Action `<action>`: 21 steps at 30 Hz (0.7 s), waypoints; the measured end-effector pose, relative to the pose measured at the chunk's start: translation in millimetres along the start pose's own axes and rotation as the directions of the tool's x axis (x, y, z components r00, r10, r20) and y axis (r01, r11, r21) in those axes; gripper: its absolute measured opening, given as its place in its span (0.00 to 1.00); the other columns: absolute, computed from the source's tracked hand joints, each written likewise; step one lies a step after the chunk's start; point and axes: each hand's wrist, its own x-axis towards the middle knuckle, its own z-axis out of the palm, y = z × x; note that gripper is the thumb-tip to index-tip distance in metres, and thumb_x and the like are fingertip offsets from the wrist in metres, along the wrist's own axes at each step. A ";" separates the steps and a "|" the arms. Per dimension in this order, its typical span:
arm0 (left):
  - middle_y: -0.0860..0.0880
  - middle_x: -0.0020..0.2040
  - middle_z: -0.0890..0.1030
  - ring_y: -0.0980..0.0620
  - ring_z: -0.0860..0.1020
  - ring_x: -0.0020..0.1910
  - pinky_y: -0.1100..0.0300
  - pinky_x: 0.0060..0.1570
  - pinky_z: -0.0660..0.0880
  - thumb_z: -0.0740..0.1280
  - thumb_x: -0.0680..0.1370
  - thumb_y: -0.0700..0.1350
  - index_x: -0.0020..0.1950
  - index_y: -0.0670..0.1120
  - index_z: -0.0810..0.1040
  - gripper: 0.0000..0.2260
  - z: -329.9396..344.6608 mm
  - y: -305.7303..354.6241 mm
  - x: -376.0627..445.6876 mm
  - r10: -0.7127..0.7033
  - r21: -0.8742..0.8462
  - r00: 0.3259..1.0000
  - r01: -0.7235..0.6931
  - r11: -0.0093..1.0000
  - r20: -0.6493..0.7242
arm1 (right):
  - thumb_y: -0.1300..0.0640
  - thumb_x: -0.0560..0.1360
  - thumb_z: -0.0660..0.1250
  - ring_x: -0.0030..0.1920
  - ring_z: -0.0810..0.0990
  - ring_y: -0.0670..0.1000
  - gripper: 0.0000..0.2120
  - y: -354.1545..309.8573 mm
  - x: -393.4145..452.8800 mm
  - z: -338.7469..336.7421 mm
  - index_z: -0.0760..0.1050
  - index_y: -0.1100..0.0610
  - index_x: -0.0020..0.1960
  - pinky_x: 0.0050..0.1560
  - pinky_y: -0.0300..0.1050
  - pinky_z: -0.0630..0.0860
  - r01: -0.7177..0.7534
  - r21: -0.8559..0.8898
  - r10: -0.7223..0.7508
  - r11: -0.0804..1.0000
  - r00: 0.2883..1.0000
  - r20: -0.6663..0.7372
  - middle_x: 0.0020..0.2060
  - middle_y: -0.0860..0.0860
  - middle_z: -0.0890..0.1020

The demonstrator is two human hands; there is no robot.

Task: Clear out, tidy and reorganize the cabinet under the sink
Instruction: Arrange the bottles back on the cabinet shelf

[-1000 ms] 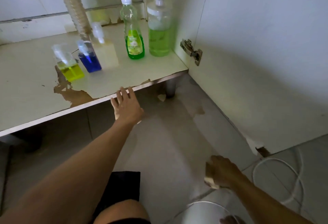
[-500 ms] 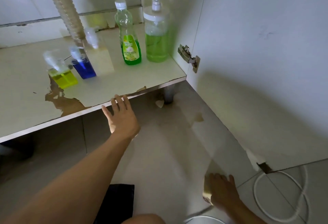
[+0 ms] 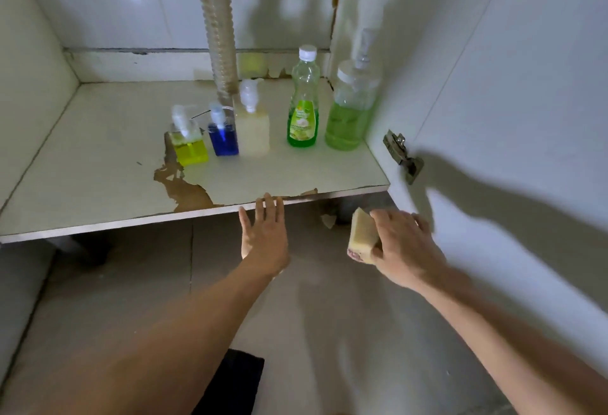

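Note:
The cabinet floor is a white board with a brown peeled patch near its front edge. On it stand a yellow pump bottle, a blue pump bottle, a cream pump bottle, a green dish-soap bottle and a large green pump jar. My left hand is flat with straight fingers, fingertips at the board's front edge. My right hand grips a yellowish sponge in front of the shelf, lower right.
A ribbed drain hose drops to the board behind the cream bottle. The open cabinet door stands on the right with a metal hinge. Grey tiled floor lies below the board. A black cloth shows at the bottom.
My right hand has risen from the floor with the sponge to the height of the shelf's edge. The view tilted up into the cabinet. My left hand stays at the board's edge.

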 end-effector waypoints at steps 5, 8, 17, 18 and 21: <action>0.43 0.78 0.42 0.42 0.43 0.78 0.40 0.73 0.44 0.64 0.78 0.48 0.78 0.43 0.39 0.40 3.5 3.4 2.7 -0.035 -0.009 0.999 0.035 0.999 -0.021 | 0.58 0.72 0.65 0.67 0.67 0.57 0.23 -13.0 73.2 -31.6 0.66 0.58 0.67 0.70 0.52 0.57 0.083 -0.043 -0.088 0.996 0.989 -0.121 0.63 0.56 0.72; 0.42 0.78 0.39 0.42 0.40 0.77 0.41 0.73 0.42 0.65 0.77 0.45 0.78 0.43 0.37 0.42 2.2 3.0 4.7 -0.036 -0.009 0.999 0.037 0.999 0.008 | 0.58 0.73 0.66 0.69 0.65 0.58 0.25 -16.0 111.2 -23.9 0.64 0.57 0.68 0.71 0.55 0.56 0.124 -0.104 -0.133 0.987 0.987 -0.089 0.66 0.56 0.70; 0.44 0.77 0.34 0.44 0.35 0.77 0.43 0.74 0.42 0.67 0.76 0.42 0.77 0.45 0.34 0.44 -1.9 0.1 6.2 -0.032 -0.016 0.998 0.033 0.999 0.056 | 0.64 0.71 0.66 0.70 0.65 0.58 0.29 -19.6 170.6 30.2 0.66 0.52 0.70 0.68 0.54 0.59 -0.014 0.239 0.026 0.971 0.999 -0.045 0.68 0.53 0.68; 0.44 0.77 0.34 0.44 0.35 0.77 0.43 0.75 0.42 0.67 0.76 0.43 0.77 0.45 0.34 0.44 -1.7 0.3 6.2 -0.030 -0.012 0.998 0.031 0.999 0.058 | 0.65 0.70 0.66 0.70 0.64 0.58 0.30 -20.2 168.9 31.9 0.66 0.52 0.70 0.69 0.54 0.58 -0.031 0.366 0.069 0.930 0.993 -0.092 0.70 0.53 0.67; 0.45 0.78 0.35 0.45 0.36 0.77 0.43 0.75 0.44 0.68 0.75 0.45 0.77 0.45 0.35 0.45 -1.8 2.2 5.8 -0.045 -0.001 0.996 0.045 0.999 0.074 | 0.68 0.70 0.64 0.69 0.67 0.56 0.25 -31.8 155.6 27.1 0.72 0.56 0.66 0.71 0.53 0.60 0.061 0.660 0.173 0.748 0.943 -0.284 0.67 0.54 0.71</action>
